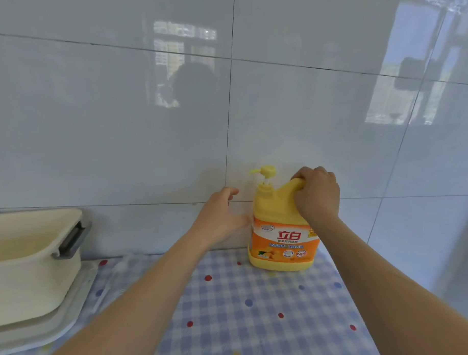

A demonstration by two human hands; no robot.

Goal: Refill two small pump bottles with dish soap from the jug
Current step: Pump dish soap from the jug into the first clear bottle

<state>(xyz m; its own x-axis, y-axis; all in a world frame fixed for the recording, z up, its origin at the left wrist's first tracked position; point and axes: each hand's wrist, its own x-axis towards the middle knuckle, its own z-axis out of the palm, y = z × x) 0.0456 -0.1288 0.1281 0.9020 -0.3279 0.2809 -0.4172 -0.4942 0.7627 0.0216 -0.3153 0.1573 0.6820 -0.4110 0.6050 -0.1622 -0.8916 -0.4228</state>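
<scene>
A yellow dish soap jug point(282, 240) with an orange label and a yellow pump head point(265, 172) stands upright at the back of the checked tablecloth, close to the tiled wall. My right hand point(317, 193) is closed around the jug's handle at its top right. My left hand point(221, 214) hovers just left of the jug with fingers apart, holding nothing, its heel near the jug's side. No small pump bottles are in view.
A cream plastic basin point(26, 252) with a grey handle sits on a white tray point(72, 301) at the left. The blue checked, dotted tablecloth point(239, 310) covers the counter. A glossy white tiled wall point(150, 121) rises right behind the jug.
</scene>
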